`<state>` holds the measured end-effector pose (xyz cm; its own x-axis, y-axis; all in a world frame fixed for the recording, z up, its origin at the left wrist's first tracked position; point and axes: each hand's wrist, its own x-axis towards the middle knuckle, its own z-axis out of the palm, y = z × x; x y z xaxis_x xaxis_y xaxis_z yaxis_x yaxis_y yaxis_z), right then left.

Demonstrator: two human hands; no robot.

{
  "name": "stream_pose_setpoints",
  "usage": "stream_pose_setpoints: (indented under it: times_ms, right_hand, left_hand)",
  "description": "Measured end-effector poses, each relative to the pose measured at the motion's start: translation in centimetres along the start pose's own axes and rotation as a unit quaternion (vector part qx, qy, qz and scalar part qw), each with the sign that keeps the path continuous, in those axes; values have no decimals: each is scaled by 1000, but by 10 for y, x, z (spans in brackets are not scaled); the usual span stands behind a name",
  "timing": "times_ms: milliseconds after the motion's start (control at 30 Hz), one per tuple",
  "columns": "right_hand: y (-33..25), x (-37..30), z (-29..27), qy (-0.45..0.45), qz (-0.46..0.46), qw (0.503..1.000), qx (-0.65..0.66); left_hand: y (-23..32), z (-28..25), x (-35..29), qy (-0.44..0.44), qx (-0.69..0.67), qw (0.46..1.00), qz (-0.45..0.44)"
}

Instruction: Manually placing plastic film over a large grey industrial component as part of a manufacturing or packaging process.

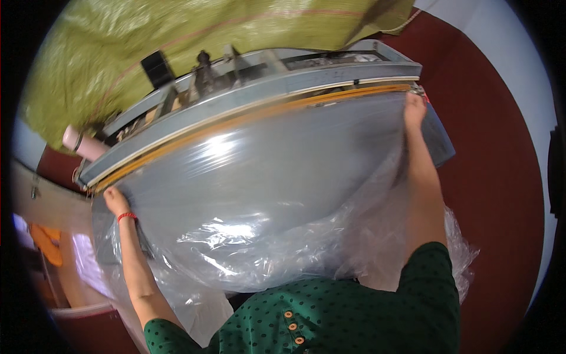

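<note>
A wide sheet of clear plastic film [259, 168] stretches between my hands, pulled smooth at its far side and crumpled toward my body. My left hand [116, 200], with a red band at its wrist, is closed on the film's left far corner. At the right far corner, my right hand [415, 108] also grips the film, its arm stretched out. Both hands are close to the orange-brown strip [242, 121] along the near edge of a long grey metal frame [247, 94]. The film's far edge lies beside this strip; exact contact cannot be made out.
Metal brackets and loose bits sit in the frame's trough [336, 61]. A pink bottle [87, 144] lies tilted at its left end. Behind hangs a yellow-green woven sheet [135, 35]. Dark red wall or floor [489, 194] is at the right, an orange item [47, 245] far left.
</note>
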<state>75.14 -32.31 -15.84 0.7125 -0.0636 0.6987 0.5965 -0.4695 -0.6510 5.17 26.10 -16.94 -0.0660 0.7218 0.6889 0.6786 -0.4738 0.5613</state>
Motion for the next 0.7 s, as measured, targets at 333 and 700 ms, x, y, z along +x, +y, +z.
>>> stream_pose_setpoints:
  times_ms: [333, 700]
  right_hand:
    - [13, 17, 23, 67, 119, 980, 145]
    - [-34, 12, 4, 27, 239, 950, 197]
  left_hand:
    - [28, 47, 13, -59, -232, 967, -91]
    - [29, 30, 13, -75, -375, 896, -226]
